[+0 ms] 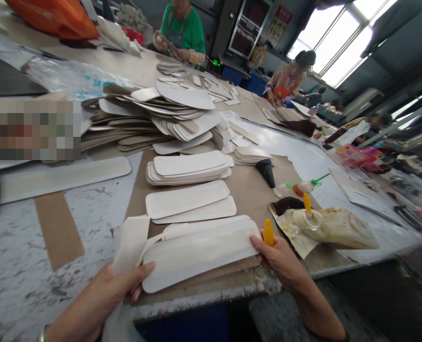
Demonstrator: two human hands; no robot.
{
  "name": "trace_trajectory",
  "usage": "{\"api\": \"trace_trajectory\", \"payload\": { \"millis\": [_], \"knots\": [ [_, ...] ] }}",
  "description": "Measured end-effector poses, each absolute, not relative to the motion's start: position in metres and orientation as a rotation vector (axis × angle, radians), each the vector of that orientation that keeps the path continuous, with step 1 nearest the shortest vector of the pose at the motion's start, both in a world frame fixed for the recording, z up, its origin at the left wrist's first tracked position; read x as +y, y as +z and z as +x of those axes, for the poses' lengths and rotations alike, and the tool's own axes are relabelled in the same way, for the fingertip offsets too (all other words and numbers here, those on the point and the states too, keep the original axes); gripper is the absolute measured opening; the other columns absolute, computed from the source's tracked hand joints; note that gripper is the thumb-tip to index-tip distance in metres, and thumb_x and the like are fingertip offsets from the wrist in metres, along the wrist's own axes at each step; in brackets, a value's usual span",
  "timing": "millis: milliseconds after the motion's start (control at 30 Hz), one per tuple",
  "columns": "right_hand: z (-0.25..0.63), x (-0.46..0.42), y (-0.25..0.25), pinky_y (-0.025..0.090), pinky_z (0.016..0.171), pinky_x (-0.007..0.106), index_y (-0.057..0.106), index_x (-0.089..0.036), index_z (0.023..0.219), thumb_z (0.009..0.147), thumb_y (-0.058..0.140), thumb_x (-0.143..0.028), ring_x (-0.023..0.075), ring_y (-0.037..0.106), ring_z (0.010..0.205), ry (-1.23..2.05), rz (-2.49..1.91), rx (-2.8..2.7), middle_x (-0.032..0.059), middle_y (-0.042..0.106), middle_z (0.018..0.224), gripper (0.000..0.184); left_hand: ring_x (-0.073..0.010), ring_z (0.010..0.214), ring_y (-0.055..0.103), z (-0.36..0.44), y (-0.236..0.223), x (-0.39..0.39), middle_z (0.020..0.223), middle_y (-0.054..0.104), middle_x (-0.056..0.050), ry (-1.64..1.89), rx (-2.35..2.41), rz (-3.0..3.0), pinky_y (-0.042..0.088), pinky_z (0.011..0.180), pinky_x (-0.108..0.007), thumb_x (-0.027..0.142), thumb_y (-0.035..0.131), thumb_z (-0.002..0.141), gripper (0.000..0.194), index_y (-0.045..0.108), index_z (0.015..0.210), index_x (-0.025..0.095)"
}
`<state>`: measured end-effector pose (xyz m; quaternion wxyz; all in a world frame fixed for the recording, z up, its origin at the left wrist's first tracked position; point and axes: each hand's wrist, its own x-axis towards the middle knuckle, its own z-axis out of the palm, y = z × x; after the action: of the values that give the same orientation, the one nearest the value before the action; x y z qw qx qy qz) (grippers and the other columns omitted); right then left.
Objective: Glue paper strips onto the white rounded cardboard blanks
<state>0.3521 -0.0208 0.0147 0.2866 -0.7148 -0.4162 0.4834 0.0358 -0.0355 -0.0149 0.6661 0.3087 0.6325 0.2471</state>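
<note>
Pale panel (200,254) spans your hands near the table edge (177,306). Left hand (125,280) pinches one end, perhaps the folded strip (132,237) too; right hand (275,256) pinches the other, yellow handle (268,232) tucked alongside. Uneven pull could crease the panel; that handle's tool could scuff it.

left hand (123,281): white panel (200,251) | right hand (275,255): same panel, yellow handle (268,232)

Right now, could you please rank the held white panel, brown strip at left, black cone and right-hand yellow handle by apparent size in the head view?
Held white panel
Brown strip
Black cone, yellow handle: too alike to rank
</note>
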Motion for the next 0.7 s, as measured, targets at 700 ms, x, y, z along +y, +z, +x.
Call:
{"api": "trace_trajectory", "payload": {
  "millis": [700],
  "knots": [
    [0.337, -0.04, 0.01, 0.021, 0.043, 0.019, 0.047, -0.02, 0.067, 0.069, 0.068, -0.053, 0.0069, 0.026, 0.044, 1.427, -1.735, -0.816, -0.0078, 0.038, 0.045, 0.04, -0.0048, 0.042, 0.036, 0.034, -0.005, -0.036, 0.043, 0.046, 0.005, 0.816, 1.297, 0.416, 0.029, 0.042, -0.017, 0.041, 0.08, 0.048, 0.037, 0.054, 0.053, 0.015]
  ]
}}
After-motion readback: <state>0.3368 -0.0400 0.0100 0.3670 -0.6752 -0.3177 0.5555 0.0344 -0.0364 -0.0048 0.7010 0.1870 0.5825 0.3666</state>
